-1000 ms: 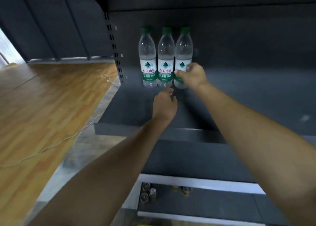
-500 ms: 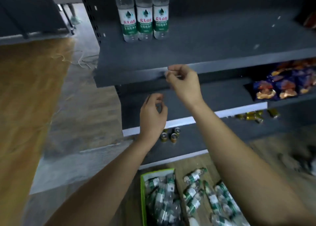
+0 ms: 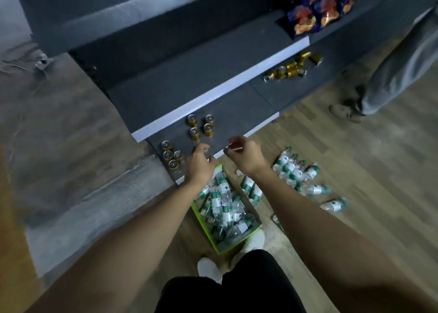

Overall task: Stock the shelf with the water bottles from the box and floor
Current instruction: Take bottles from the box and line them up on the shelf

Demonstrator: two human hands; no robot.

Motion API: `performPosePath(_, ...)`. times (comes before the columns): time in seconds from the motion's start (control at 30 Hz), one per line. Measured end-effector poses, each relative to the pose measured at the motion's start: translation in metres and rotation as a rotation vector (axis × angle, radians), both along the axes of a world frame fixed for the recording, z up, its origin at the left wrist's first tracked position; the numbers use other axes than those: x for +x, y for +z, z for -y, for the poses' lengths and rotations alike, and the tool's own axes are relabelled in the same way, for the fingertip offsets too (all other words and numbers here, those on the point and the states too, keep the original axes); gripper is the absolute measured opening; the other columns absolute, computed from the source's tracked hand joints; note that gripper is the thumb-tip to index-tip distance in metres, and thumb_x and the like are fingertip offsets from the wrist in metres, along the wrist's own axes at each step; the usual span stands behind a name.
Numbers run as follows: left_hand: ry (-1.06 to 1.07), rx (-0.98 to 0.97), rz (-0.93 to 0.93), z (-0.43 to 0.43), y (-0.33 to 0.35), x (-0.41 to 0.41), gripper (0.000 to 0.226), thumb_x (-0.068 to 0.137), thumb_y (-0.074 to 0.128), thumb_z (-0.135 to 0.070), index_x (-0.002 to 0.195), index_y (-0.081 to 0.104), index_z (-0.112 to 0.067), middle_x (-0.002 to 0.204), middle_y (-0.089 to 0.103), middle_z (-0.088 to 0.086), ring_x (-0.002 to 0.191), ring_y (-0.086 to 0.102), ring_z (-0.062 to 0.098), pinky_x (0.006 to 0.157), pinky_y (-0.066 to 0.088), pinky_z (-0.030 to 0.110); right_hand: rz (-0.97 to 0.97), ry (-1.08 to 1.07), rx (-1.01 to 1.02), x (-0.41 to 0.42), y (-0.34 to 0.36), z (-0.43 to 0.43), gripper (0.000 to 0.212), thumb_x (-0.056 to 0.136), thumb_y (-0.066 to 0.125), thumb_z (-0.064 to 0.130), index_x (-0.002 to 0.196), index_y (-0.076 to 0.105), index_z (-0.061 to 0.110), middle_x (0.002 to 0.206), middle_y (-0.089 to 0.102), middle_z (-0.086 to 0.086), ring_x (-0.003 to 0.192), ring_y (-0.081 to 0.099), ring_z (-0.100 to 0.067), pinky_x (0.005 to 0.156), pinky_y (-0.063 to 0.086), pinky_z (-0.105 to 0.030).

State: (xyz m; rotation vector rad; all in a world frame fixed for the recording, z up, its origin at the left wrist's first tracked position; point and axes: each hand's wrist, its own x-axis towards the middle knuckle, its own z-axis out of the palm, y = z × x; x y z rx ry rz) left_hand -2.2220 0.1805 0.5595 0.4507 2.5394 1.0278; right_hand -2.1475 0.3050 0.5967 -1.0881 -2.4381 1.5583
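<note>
Floor (image 3: 369,161), box (image 3: 239,242) of water bottles (image 3: 222,202), left hand (image 3: 200,164) grip released, right hand (image 3: 247,156) grip unclear.

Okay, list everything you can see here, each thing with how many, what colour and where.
box: one, green, on the wooden floor
water bottles in box: many, clear with green-white labels, heaped
loose water bottles: several, same colours, lying on floor right of box
cans: two upright groups of four, gold, bottom shelf left; tumbled pile further right
snack bags: a few, blue and orange, higher shelf, right
shelf unit: one, dark grey, white edge strips
another person's leg: one, grey trousers, far right
shoes: two, white, beside the box
left hand: fingers loosely curled, empty
right hand: fingers curled, unclear whether pinching anything
</note>
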Motion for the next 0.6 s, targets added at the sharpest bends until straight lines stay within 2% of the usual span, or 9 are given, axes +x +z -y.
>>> performPosePath(0.13,-0.049,-0.116,0.087,-0.002,-0.033,0.017,0.027,0.091,0.060,-0.015,0.117,0.058,-0.010,0.120,0.063,0.011,0.110,0.059,0.030,0.086,0.046,0.036,0.159,-0.025,-0.053,0.027,-0.053,-0.009,0.041,0.084,0.072,0.025,0.119,0.061,0.008,0.106,0.070,-0.007,0.096,0.067,-0.024,0.085,0.053,-0.036)
performPosePath(0.23,-0.087,-0.217,0.163,0.003,-0.064,0.019,0.034,0.088,0.063,-0.018,0.120,0.057,-0.008,0.123,0.061,0.015,0.113,0.058,0.032,0.090,0.048,0.038,0.254,-0.028,-0.104,0.040,-0.090,-0.018,0.047,0.085,0.071,0.027,0.126,0.057,0.008,0.111,0.068,-0.008,0.104,0.064,-0.025,0.089,0.050,-0.031)
performPosePath(0.33,-0.096,-0.338,0.225,0.010,-0.093,0.015,0.043,0.089,0.064,-0.021,0.127,0.052,-0.006,0.131,0.056,0.016,0.117,0.056,0.033,0.094,0.047,0.038,0.343,-0.023,-0.130,0.048,-0.120,-0.022,0.052,0.086,0.071,0.030,0.130,0.053,0.007,0.113,0.068,-0.010,0.107,0.062,-0.027,0.087,0.048,-0.031)
performPosePath(0.5,-0.101,-0.445,0.294,0.013,-0.148,0.006,0.043,0.090,0.064,-0.022,0.124,0.052,0.001,0.125,0.059,0.022,0.116,0.057,0.036,0.090,0.047,0.040,0.439,-0.017,-0.114,0.061,-0.170,-0.023,0.053,0.085,0.072,0.038,0.127,0.054,0.012,0.119,0.066,-0.010,0.107,0.062,-0.030,0.078,0.044,-0.027)
performPosePath(0.6,-0.149,-0.486,0.357,0.007,-0.186,0.002,0.039,0.093,0.060,-0.017,0.124,0.050,0.004,0.123,0.058,0.025,0.114,0.056,0.039,0.086,0.046,0.041,0.478,-0.067,-0.123,0.070,-0.205,-0.022,0.059,0.084,0.073,0.037,0.132,0.051,0.011,0.123,0.065,-0.012,0.108,0.063,-0.031,0.087,0.051,-0.033)
